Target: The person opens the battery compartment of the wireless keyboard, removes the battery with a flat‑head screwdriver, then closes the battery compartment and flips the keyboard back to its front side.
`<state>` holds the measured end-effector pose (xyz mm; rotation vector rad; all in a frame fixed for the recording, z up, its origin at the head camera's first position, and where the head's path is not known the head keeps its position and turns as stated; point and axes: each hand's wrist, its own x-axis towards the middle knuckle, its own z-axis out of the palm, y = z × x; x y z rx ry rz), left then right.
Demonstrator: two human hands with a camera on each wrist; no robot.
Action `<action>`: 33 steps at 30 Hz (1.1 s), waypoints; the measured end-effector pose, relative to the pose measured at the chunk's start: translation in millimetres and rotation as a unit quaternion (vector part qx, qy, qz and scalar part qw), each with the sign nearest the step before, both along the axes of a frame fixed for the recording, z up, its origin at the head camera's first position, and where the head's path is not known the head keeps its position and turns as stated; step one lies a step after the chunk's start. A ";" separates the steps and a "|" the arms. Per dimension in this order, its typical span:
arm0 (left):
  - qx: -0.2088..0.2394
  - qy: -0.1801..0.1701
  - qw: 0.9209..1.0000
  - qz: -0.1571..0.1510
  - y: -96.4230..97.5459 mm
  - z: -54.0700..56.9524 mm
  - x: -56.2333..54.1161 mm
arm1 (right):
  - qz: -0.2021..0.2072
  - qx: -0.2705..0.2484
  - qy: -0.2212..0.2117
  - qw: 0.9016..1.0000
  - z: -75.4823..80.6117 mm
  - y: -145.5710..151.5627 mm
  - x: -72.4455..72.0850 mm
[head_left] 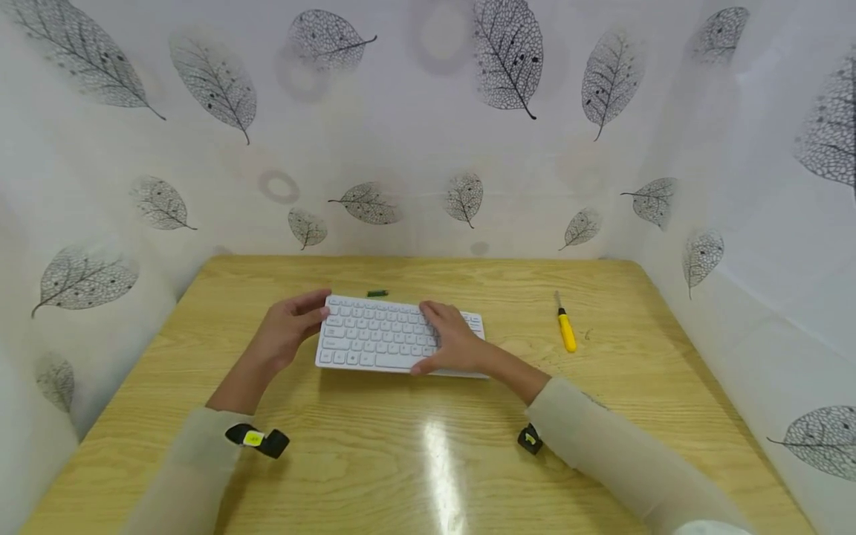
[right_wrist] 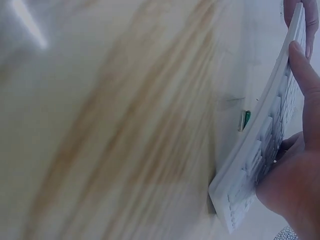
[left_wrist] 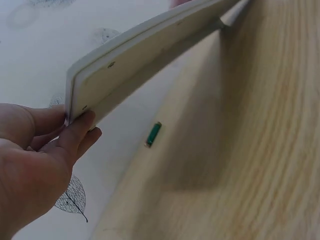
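Observation:
A white keyboard (head_left: pixel 371 334) is tilted over the wooden table, its left end raised and its right end low at the tabletop. My left hand (head_left: pixel 287 331) pinches that raised left end between thumb and fingers. Across the right part of the keys lies my right hand (head_left: pixel 455 342), gripping the keyboard over its width with the thumb at the front edge. Screws show on the pale underside of the keyboard (left_wrist: pixel 135 62) in the left wrist view. Behind the keyboard lies a small green battery (head_left: pixel 377 293), seen too as a green battery (left_wrist: pixel 153 134) from the left wrist.
To the right, a screwdriver (head_left: pixel 567 332) with a yellow handle lies on the table (head_left: pixel 374 461), its shaft pointing to the back. A white leaf-printed curtain (head_left: pixel 401 148) hangs behind the table and along both sides.

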<state>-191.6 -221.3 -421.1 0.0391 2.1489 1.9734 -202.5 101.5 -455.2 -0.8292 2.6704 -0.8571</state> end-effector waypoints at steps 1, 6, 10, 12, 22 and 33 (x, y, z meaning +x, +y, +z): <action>0.000 -0.005 1.000 -0.002 -1.1 -2.7 -0.7 | 0.001 0.006 0.006 1.000 -1.7 -0.6 -0.4; -0.007 -0.020 1.000 -0.021 -5.1 -15.5 -4.4 | 0.005 0.032 0.027 0.999 -8.7 -0.8 -1.6; -0.027 -0.027 0.999 -0.028 -6.8 -21.5 -6.9 | 0.005 0.047 0.034 0.998 -10.6 -1.7 -1.6; -0.034 -0.031 0.998 -0.030 -7.7 -23.8 -9.1 | 0.004 0.057 0.038 0.998 -10.9 -3.0 -1.5; -0.050 -0.050 0.997 -0.033 -11.3 -33.5 -19.6 | 0.001 0.086 0.052 0.995 -15.8 -10.2 -3.9; -0.067 -0.051 0.996 -0.032 -11.1 -46.4 -29.6 | 0.013 0.110 0.055 0.992 -8.9 -12.6 -6.6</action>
